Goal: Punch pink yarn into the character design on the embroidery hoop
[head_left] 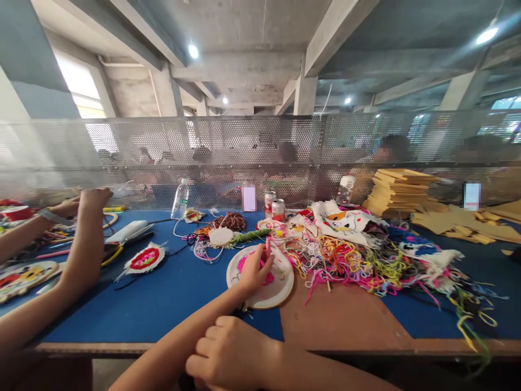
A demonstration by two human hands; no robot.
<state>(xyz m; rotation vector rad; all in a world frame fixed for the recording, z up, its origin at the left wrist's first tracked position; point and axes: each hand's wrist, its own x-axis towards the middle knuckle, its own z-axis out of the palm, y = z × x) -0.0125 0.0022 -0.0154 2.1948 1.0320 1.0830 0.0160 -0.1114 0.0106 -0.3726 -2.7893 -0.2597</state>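
My left hand (pixel 252 269) reaches forward over a round embroidery hoop (pixel 280 288) with white cloth and a pink stitched patch. It grips a pink punch needle (pixel 268 244), held upright with its tip on the cloth. My right hand (pixel 228 353) is curled into a fist at the table's front edge, against my left forearm, and holds nothing that I can see. The hoop lies on the blue table top (pixel 163 304), partly over a brown board (pixel 337 320).
A tangled pile of coloured yarn (pixel 350 260) lies right of the hoop. Behind are two cans (pixel 278 209), a water bottle (pixel 180 198), a cardboard stack (pixel 401 190) and a mesh screen (pixel 244 146). A co-worker's arms (pixel 87 233) work at the left, near a red embroidered patch (pixel 144 259).
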